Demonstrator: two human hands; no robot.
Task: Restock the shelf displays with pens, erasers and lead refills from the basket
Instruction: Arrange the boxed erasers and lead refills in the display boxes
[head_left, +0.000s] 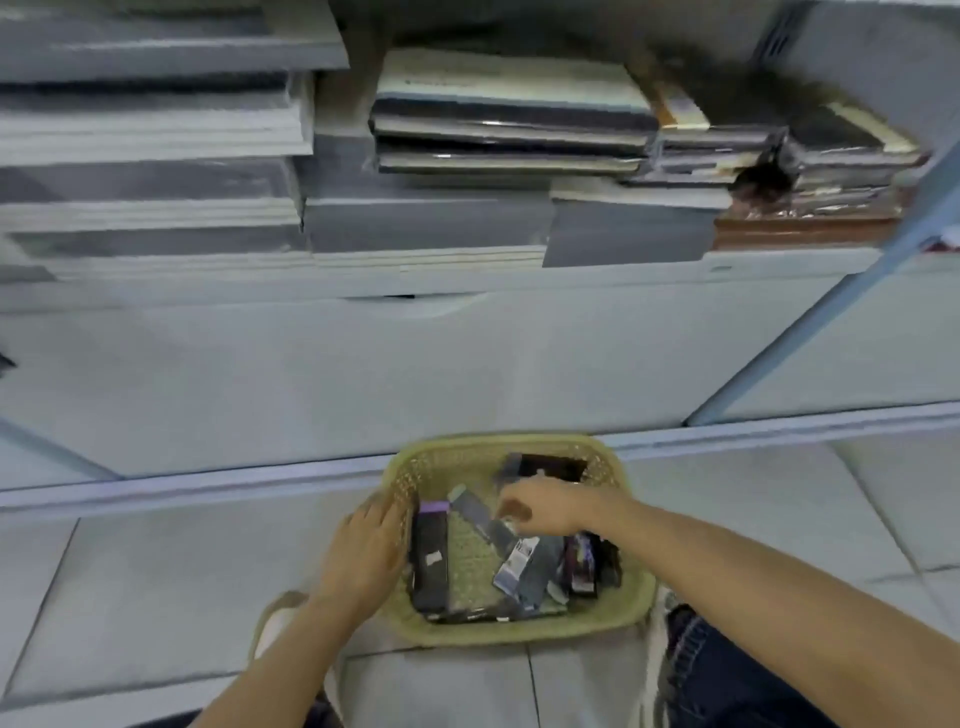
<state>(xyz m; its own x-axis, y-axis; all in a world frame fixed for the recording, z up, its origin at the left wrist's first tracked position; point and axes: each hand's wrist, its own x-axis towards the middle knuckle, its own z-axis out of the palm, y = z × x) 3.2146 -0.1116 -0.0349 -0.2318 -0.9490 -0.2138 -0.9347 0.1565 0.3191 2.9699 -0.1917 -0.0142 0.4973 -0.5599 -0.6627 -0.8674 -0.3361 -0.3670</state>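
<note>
Two hands at the basket (636, 587), lower centre of the frame, basket resting on the tiled floor (156, 597) in front of the shelf unit (467, 364). Left hand (363, 553) lies flat against the basket's left rim, fingers spread, steadying it, gripping nothing. Right hand (543, 506) reaches in over the packets, fingers curled loosely; whether they have closed on anything cannot be told through the blur. Purple-topped pack (430, 556) lies along the left wall, long axis running near to far, purple end pointing toward the shelf. Grey blister pack (480, 519) slants from upper left to lower right, its lower end under the right hand. More packs (582, 564) heap at lower right; a dark box (550, 467) sits at the far end. Risks, as judged: overlapping packs could drag a neighbour out with the one lifted, and the light basket may skid if the left hand lets go. Stacked notebooks (509, 119) fill the shelf at upper frame.
</note>
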